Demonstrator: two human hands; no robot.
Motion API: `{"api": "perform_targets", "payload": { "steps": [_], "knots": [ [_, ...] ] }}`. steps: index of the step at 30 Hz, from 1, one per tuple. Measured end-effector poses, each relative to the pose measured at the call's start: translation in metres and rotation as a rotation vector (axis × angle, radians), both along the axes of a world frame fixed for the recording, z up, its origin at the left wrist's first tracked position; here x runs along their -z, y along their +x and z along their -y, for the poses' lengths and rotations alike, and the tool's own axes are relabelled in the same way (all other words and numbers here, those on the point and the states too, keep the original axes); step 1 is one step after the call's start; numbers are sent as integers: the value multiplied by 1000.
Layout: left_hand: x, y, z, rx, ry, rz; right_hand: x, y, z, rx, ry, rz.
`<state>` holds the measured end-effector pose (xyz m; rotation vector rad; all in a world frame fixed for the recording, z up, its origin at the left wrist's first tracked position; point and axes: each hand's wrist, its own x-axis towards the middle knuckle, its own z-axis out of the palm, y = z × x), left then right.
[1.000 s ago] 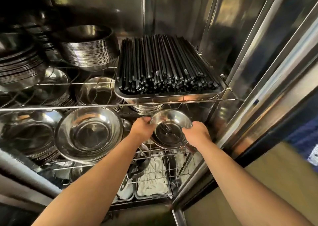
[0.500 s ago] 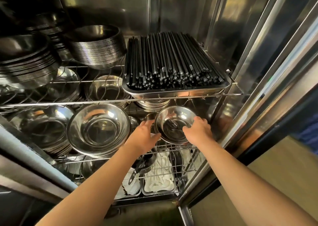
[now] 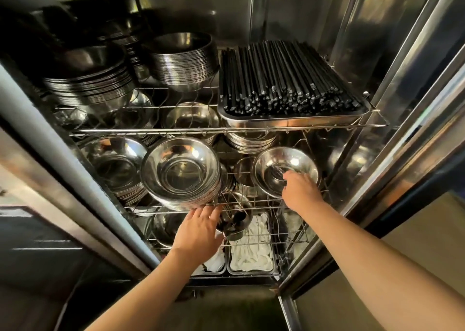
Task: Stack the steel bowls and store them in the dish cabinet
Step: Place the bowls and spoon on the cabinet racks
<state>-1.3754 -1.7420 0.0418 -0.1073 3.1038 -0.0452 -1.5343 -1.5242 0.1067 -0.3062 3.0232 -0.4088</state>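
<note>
The small round polished steel bowl (image 3: 286, 170) rests on the middle wire shelf (image 3: 254, 203) of the stainless-steel dish cabinet (image 3: 392, 61), at the shelf's 3 o'clock end, tilted so its opening faces the door. The right hand (image 3: 300, 192) covers the bowl's rim at 6 o'clock, fingers curled over the near edge and into the basin; the grip appears loose, judged a steadying hold that seats the bowl against the wires. The bowl lies directly at 12 o'clock from this hand, touching it. The left hand (image 3: 198, 230) is spread open and holds nothing; its fingertips (image 3: 205, 208) touch the lower edge of the large stack of wide shallow steel bowls (image 3: 181, 172) at the shelf's centre, probably to keep that leaning stack from sliding forward. On the upper shelf, at 12 o'clock from the small bowl, a rectangular steel tray of black chopsticks (image 3: 289, 79) limits headroom, which accounts for the tilted placement.
</note>
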Motion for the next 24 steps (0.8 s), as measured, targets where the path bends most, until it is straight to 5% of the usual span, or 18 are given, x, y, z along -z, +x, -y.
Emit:
{"api": "perform_targets", "payload": {
  "steps": [15,24],
  "knots": [
    [7,4,0,20,-98,37,-18,47,-11,-141,-253,-28],
    [0,3,-5,-10,-49,70,21,101,-26,-222,-269,236]
  ]
}}
